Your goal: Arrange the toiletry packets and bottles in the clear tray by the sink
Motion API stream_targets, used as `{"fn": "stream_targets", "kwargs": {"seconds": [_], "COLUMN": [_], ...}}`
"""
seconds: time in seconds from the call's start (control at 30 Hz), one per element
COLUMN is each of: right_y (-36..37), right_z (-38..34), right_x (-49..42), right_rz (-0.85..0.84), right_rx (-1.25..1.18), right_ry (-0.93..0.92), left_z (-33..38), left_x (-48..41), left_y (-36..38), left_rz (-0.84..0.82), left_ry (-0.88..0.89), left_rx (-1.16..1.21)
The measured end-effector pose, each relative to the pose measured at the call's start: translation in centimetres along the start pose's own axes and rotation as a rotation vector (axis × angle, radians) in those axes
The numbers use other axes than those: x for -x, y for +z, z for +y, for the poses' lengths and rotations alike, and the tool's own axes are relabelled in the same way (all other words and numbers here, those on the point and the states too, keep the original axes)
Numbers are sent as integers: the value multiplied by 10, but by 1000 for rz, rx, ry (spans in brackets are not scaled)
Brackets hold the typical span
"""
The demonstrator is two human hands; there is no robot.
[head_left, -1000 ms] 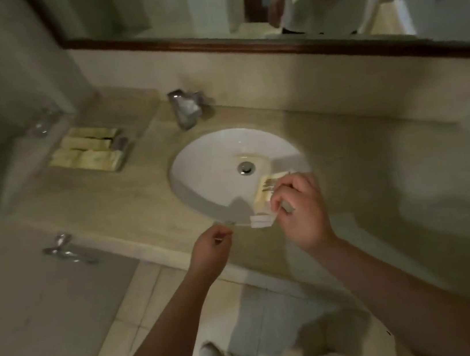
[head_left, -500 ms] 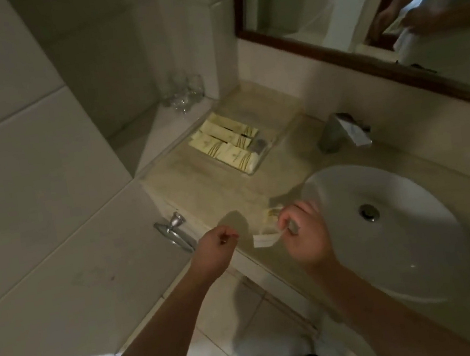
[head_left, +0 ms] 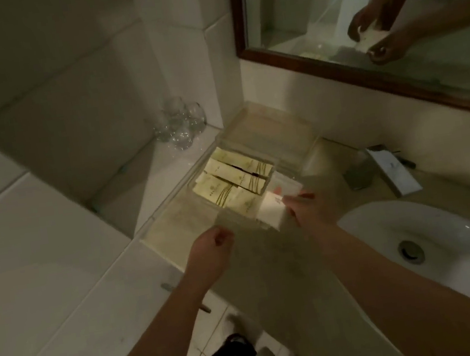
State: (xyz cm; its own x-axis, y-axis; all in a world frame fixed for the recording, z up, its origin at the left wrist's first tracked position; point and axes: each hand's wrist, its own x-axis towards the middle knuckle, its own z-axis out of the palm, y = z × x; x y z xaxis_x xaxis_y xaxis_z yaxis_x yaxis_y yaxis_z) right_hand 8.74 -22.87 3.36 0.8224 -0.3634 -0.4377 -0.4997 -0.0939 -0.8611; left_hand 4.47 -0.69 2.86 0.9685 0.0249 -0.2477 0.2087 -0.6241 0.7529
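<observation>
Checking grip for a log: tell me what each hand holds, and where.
Right hand pinches a white packet by its right edge, over the clear tray. Left hand is closed; contents indiscernible.

Single head view, steeply downward, close over counter [head_left: 284, 261]

A bathroom: sink [head_left: 436, 243]; mirror [head_left: 363, 24]; tiled walls [head_left: 37, 115].

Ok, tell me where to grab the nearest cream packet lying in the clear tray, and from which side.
Pinch the nearest cream packet across its narrow width, near the end facing the person, coming from above. It lies flat, packed beside the other packets, so its long edges are probably blocked. The left hand is nearer and looks free; the right hand holds a white packet.
</observation>
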Motion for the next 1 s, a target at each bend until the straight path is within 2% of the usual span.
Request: {"fn": "stream_targets", "kwargs": {"seconds": [0.2, 0.33, 0.43, 0.53, 0.6, 0.7, 0.8, 0.9, 1.0], "right_y": [26, 44, 50, 50, 50, 51, 54, 55, 52], "right_z": [-19, -21, -26, -23, -19, -11, -8, -4, 1], "right_x": [-46, -62, -68, -63, -59, -54, -53, -53, -51], "right_rz": [186, 249, 262, 332, 354, 302, 180, 40, 48], "right_rx": [-40, 37, 190, 495, 597, 766, 973, 1065, 1098], "right_ry": [162, 203, 166, 27, -65, -251, -409, -396, -335], "left_z": [26, 32, 37, 44, 45, 40, 35, 38, 39], "left_x": [-84, -133, -155, -163, -163, -159, -157, -157, -158], "left_y": [0, -2, 0, 10, 19, 29, 36, 39, 44], "left_rz": [-187, -226, -237, -287, -336, -360, -325, -315, -357], "left_ry": [163, 212, 330, 533, 619, 651, 652, 654, 737], "left_rx": [5, -20, -177, -296, -350, -458, -573, -581, -608]}}
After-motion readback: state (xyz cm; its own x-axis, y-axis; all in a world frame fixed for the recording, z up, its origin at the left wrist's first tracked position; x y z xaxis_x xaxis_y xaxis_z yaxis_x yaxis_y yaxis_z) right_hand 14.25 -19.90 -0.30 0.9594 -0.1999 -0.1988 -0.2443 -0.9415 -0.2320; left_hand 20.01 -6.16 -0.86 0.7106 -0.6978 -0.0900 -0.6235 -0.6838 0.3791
